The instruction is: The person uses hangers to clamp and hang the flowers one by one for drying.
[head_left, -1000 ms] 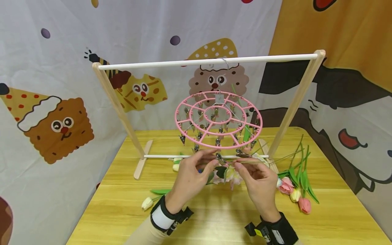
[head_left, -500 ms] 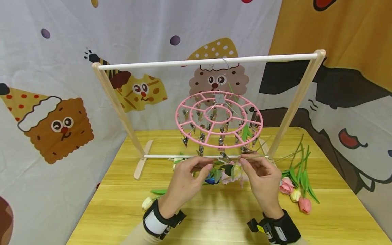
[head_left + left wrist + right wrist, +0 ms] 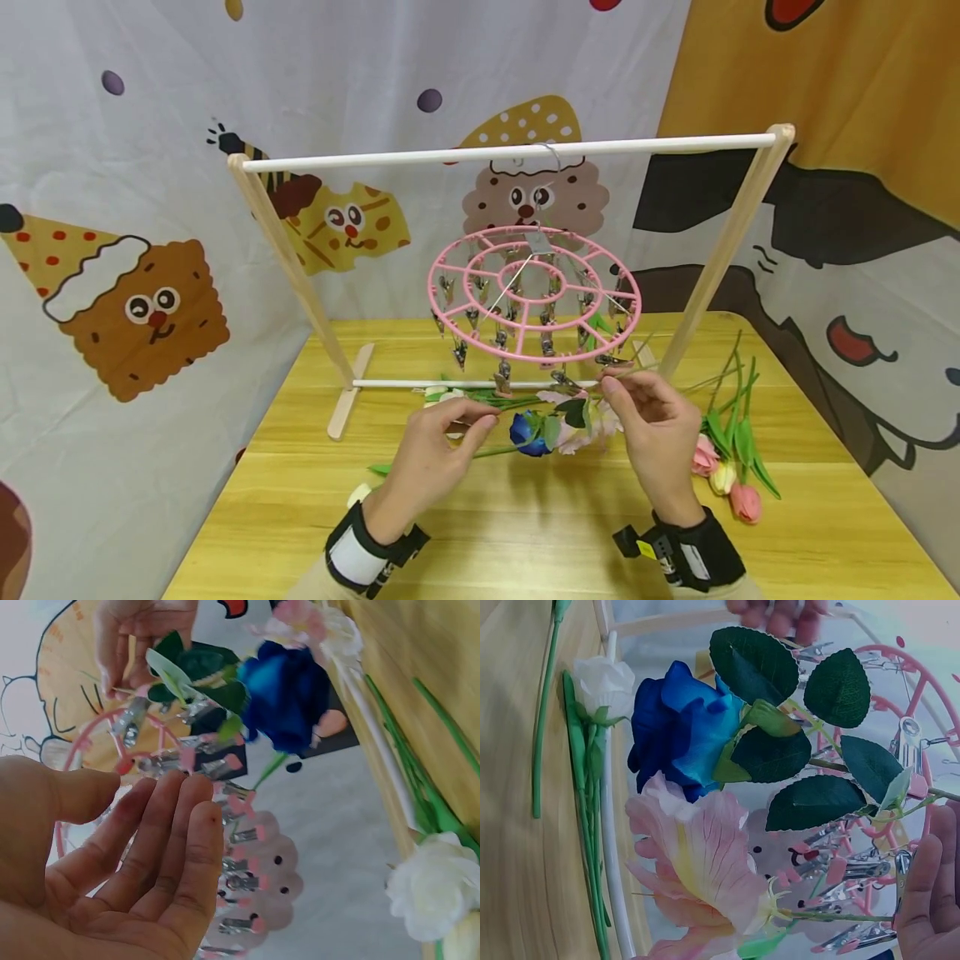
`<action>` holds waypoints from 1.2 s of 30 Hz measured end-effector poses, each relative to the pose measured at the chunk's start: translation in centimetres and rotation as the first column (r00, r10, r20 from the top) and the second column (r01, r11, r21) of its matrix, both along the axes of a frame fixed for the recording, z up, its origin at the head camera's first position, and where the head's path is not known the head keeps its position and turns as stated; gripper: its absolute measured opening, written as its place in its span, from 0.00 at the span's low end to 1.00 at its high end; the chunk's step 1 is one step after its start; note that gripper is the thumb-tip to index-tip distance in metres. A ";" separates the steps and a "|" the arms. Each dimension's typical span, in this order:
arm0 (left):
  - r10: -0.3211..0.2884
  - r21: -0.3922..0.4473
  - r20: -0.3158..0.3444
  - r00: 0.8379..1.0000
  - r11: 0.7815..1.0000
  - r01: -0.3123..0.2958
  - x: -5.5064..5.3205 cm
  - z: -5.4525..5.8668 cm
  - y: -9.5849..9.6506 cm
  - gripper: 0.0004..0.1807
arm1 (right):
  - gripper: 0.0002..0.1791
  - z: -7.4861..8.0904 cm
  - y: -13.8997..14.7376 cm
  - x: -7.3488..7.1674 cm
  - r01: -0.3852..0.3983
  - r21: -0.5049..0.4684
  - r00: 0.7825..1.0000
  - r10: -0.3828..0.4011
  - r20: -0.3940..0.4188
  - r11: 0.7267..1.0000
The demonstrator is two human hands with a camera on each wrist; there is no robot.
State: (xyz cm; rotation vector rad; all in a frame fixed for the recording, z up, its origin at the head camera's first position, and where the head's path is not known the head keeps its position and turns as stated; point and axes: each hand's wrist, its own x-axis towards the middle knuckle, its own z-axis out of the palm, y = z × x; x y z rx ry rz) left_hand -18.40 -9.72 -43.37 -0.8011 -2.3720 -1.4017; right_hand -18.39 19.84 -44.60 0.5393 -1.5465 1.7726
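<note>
The blue rose [image 3: 529, 435] is out in front of me, between my two hands and below the near edge of the pink hanger [image 3: 540, 359], held clear of the bench [image 3: 525, 533]. Its bloom points to my left and its stem runs off to the right, past the leaves [image 3: 810, 814]. A metal clip [image 3: 910, 746] meets that stem and seems to bite it, which would explain why the flower lies sideways instead of dropping. My right hand [image 3: 656, 429] pinches the stem between thumb and forefinger close to the clip, I'd say to steady it where it is caught. My left hand [image 3: 435, 454] holds nothing; its fingers are loosely bent, a narrow gap before the thumb, near the bloom but apart from it.

Beside the rose is a pink flower [image 3: 697, 862], its stem also reaching toward the clips; I can't make out its fastening. The hanger hooks over the upper bar [image 3: 375, 159], so its clips dangle within my reach. A white rose [image 3: 435, 885] lies farther back, and tulips [image 3: 746, 504] lie to my right, heads toward me, presumably kept clear of my work.
</note>
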 end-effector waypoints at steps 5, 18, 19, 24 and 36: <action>0.015 -0.020 0.023 1.000 1.000 -0.015 -0.3 -0.8 -0.8 0.06 | 0.05 0.2 0.4 -0.3 0.009 -0.020 1.000 -0.009 0.007 1.000; 0.040 -0.143 0.003 0.999 0.989 -0.039 -0.8 -2.6 -2.2 0.07 | 0.06 0.6 1.6 -1.0 0.062 -0.032 0.997 -0.060 0.050 0.998; 0.041 -0.148 0.004 0.999 0.988 -0.040 -0.8 -2.8 -2.2 0.07 | 0.06 0.6 1.7 -1.0 0.071 -0.027 0.996 -0.069 0.059 0.997; 0.055 -0.170 0.019 0.998 0.984 -0.051 -1.0 -3.4 -2.6 0.07 | 0.08 0.5 2.2 -1.4 0.085 -0.023 0.993 -0.083 0.087 0.996; 0.121 -0.258 0.048 0.991 0.961 -0.105 -1.4 -4.8 -3.5 0.06 | 0.11 0.8 3.5 -2.4 0.152 0.010 0.976 -0.151 0.154 0.988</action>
